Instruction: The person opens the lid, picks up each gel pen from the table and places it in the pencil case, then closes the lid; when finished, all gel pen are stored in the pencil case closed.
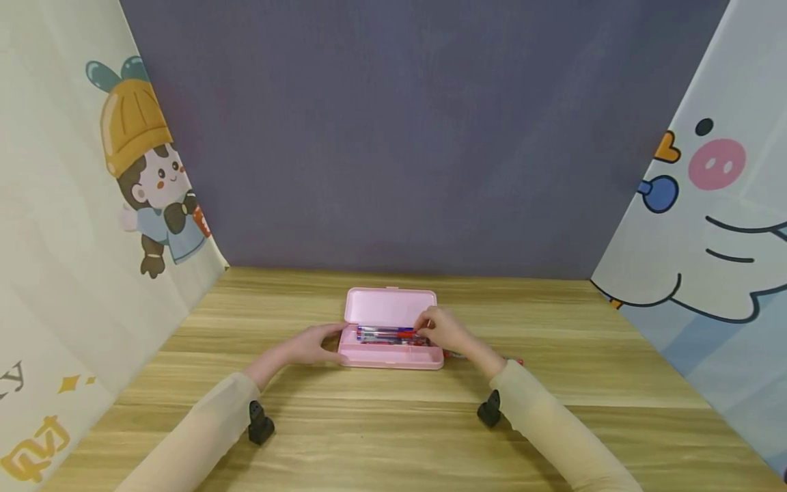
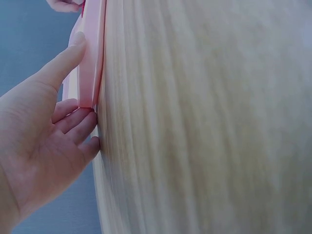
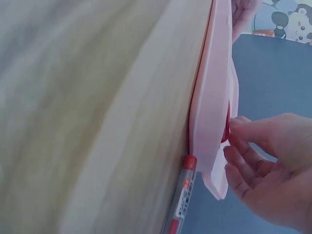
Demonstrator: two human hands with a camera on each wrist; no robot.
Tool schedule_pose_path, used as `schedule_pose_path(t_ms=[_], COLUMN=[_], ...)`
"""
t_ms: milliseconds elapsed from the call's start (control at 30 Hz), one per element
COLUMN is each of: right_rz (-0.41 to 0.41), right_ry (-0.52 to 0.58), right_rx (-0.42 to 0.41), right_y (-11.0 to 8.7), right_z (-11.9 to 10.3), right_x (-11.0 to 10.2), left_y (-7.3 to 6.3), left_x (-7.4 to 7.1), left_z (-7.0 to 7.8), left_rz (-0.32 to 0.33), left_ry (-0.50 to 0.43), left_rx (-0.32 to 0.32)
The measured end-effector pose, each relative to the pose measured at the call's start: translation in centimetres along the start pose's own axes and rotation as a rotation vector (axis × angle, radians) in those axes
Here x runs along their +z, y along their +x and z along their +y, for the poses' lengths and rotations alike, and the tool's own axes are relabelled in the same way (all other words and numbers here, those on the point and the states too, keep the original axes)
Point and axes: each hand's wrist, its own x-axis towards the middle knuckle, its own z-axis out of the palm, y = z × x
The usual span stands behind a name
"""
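A pink pencil case (image 1: 375,357) lies on the table with its lid (image 1: 390,306) raised at the back. Several pens (image 1: 378,333) with blue and red parts lie in its rear compartment. My left hand (image 1: 310,344) holds the case's left end, thumb at the front wall and fingers round the end, as the left wrist view shows. Over the right end, my right hand (image 1: 444,329) pinches a red pen (image 3: 226,124) between thumb and fingertips. Most of that pen is hidden by the case wall in the right wrist view.
Another red-capped pen (image 3: 184,195) lies on the table just right of the case, partly under the right forearm in the head view. The wooden table (image 1: 369,424) meets a dark back panel (image 1: 393,137). Printed panels stand at both sides.
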Motion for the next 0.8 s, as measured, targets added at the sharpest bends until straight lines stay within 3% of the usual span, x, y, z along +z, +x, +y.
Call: schedule_pose_path(t_ms=[300,533,800], right_rz=[-0.021,0.022,0.091], right_ry=[0.105,0.168,0.132], right_rx=[-0.017,-0.029,-0.029], right_y=[-0.8,-2.1,-3.7], right_z=[0.8,1.2,2.3], right_x=[-1.3,-3.0,-4.7], left_y=[-0.1,-0.1,0.0], left_x=[0.1,0.0,0.0], left_z=[0.2,0.4,0.3], left_rz=[-0.005,-0.003,0.000], left_ry=[-0.003,-0.002,-0.022], left_rx=[0.009,0.008,-0.004])
